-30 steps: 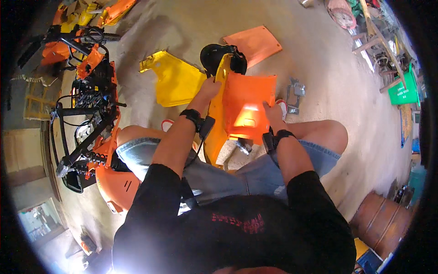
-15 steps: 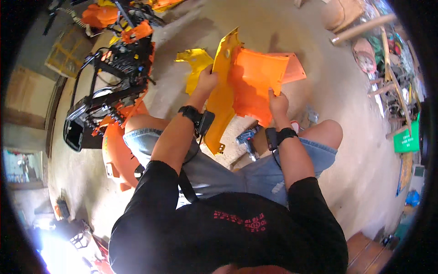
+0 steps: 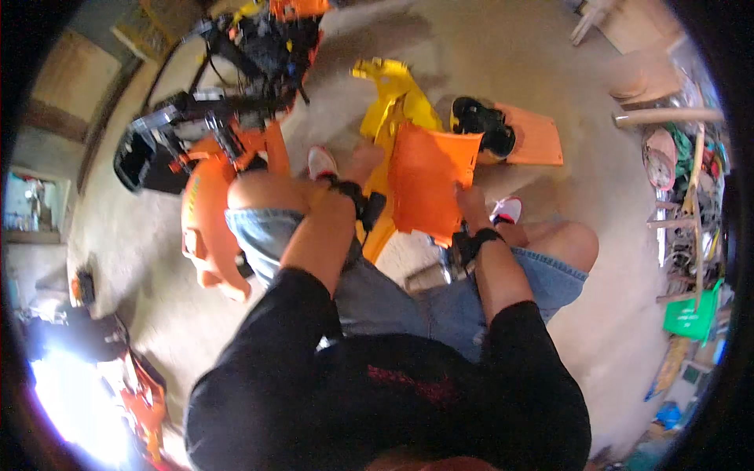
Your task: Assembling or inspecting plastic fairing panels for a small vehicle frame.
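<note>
A long curved yellow plastic panel (image 3: pixel 381 206) stands between my knees, with my left hand (image 3: pixel 365 162) closed on its left edge, somewhat smeared by motion. Beside it, overlapping its right side, is a curved orange plastic panel (image 3: pixel 433 179). My right hand (image 3: pixel 473 207) grips the orange panel's lower right edge, thumb on the near face. Behind the two panels a yellow plastic piece (image 3: pixel 385 72) shows, partly covered. Below my right hand a blurred power drill (image 3: pixel 446 261) lies on the floor, half hidden by my wrist.
A black vehicle frame (image 3: pixel 228 102) with cables stands at the far left, a rounded orange fairing (image 3: pixel 206 228) near my left knee. A flat orange panel (image 3: pixel 534 135) and a black part (image 3: pixel 483 125) lie to the right. Clutter and a green bin (image 3: pixel 691 314) line the right side.
My view has shifted. Both hands and the held panels have come lower and nearer together, the orange panel tilting. The black part beside the flat orange panel has come into sight.
</note>
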Tool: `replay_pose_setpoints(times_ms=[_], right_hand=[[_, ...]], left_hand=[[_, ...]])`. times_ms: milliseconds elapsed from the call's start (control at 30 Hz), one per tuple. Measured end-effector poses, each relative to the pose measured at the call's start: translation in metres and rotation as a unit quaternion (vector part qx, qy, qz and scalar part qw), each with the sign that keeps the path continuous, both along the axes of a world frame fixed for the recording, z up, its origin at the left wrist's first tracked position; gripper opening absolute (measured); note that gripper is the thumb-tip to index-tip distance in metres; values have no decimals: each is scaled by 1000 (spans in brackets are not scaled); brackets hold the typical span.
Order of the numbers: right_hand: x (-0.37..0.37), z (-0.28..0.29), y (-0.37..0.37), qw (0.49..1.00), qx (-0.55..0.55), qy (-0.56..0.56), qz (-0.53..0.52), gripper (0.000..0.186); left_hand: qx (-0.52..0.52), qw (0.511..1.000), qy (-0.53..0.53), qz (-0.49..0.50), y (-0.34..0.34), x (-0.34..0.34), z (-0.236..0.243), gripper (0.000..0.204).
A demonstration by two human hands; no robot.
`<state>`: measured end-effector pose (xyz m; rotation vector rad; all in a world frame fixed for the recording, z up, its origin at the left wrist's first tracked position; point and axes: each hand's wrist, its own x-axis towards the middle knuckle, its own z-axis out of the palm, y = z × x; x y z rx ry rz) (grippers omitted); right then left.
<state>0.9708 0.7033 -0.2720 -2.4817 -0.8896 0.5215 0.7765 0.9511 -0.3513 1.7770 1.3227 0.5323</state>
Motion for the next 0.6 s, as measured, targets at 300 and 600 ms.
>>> replay_pose_setpoints(times_ms=[300, 600], right_hand=[[42, -62, 24, 996, -81, 32, 11, 56], [14, -52, 98, 992, -84, 36, 86, 52]], left_hand=[[54, 885, 383, -260, 4, -10, -21, 25], [130, 728, 548, -392, 40, -31, 21, 25]])
